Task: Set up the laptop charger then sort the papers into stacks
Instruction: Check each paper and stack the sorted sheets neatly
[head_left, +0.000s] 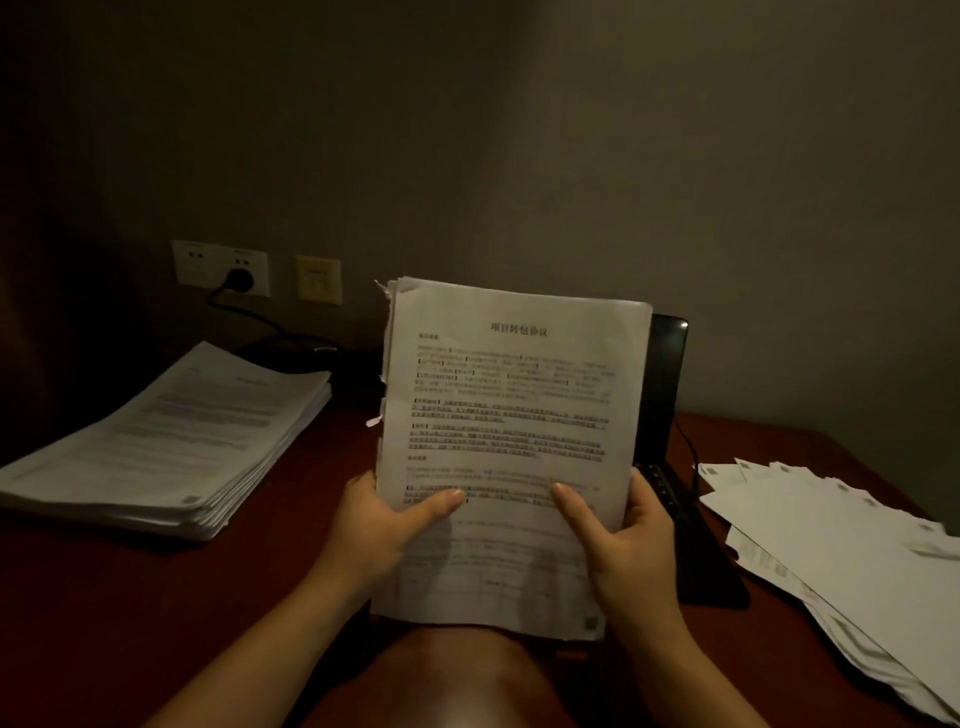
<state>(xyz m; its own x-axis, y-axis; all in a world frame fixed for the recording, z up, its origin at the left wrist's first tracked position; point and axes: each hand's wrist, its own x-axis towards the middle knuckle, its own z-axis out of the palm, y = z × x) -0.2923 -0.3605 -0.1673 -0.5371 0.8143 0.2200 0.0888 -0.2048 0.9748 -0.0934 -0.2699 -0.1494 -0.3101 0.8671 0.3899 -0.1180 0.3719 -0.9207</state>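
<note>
Hands both closed on one sheaf (511, 415) of papers: left hand (387, 525) gripping its lower left edge, right hand (623, 535) gripping its lower right edge. Thumbs (436, 501) pressed on the printed front, other fingers hidden behind.

Held nearly upright above the table (104, 597), long axis from bottom to top, between the two hands and in front of the laptop (667, 384).

Outward to the left, well apart from the left hand: neat stack (171, 441), lying flat, long axis slanting away to the back.

Outward to the right, near the right hand: loose spread (857, 545) of sheets, overlapping, not squared.

Behind the stack: plug (240, 280) sitting in the socket (221, 267), so charger probably set up.

No box or tray in view. Probably a sorting step, with the stack on the left hand's side as the likely goal.
</note>
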